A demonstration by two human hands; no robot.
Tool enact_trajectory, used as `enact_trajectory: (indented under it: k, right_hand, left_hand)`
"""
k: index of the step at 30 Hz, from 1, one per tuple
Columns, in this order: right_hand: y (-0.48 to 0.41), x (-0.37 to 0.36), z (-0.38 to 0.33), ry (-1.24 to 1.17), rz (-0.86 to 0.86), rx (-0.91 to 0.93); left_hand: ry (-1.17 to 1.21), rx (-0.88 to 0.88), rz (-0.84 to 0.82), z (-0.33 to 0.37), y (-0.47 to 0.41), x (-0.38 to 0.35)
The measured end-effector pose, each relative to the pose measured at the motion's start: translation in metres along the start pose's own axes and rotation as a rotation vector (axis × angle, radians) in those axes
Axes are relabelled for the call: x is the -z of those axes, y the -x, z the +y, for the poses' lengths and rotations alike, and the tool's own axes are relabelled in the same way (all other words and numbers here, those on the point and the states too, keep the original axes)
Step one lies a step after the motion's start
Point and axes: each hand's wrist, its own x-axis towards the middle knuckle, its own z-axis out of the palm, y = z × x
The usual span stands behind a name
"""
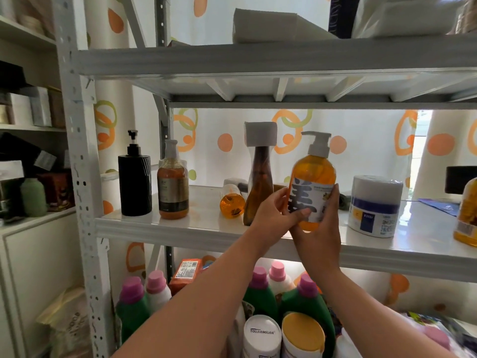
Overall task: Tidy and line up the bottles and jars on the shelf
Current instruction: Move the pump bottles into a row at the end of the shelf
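Observation:
An orange pump bottle (313,174) with a white label is held upright just above the front of the white shelf (180,228). My left hand (276,215) grips its left side and my right hand (322,223) cups its base and right side. On the shelf stand a black pump bottle (134,182) and an amber pump bottle (173,187) at the left. A small orange bottle (231,200) lies on its side. A tall brown bottle (259,187) with a wrapped top stands behind my left hand. A white jar (374,205) stands to the right.
Another orange bottle (468,215) is cut off at the right edge. The shelf above (258,60) hangs low over the bottles. Below, green detergent bottles (304,303) with pink caps and white tubs (262,334) crowd the lower level. A cabinet (33,254) stands left.

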Motion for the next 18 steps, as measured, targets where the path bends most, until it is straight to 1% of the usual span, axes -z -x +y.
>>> enact_trajectory:
  k: [4, 6, 9, 13, 18]
  right_hand:
    - [0.005, -0.014, -0.017, 0.088, 0.076, 0.069]
    - [0.010, -0.024, -0.027, 0.076, 0.085, 0.093]
    - [0.016, -0.042, -0.039, 0.047, 0.062, 0.167]
    - [0.027, -0.068, -0.054, -0.038, 0.030, 0.175]
    - [0.035, -0.101, -0.074, -0.077, 0.004, 0.201]
  left_hand:
    - [-0.010, -0.079, 0.054, 0.000, 0.008, 0.018]
    - [-0.018, -0.105, 0.087, 0.000, 0.012, 0.030]
    - [-0.022, -0.129, 0.127, -0.003, 0.019, 0.051]
    - [-0.026, -0.133, 0.185, -0.012, 0.029, 0.082]
    - [-0.033, -0.100, 0.300, -0.023, 0.035, 0.117]
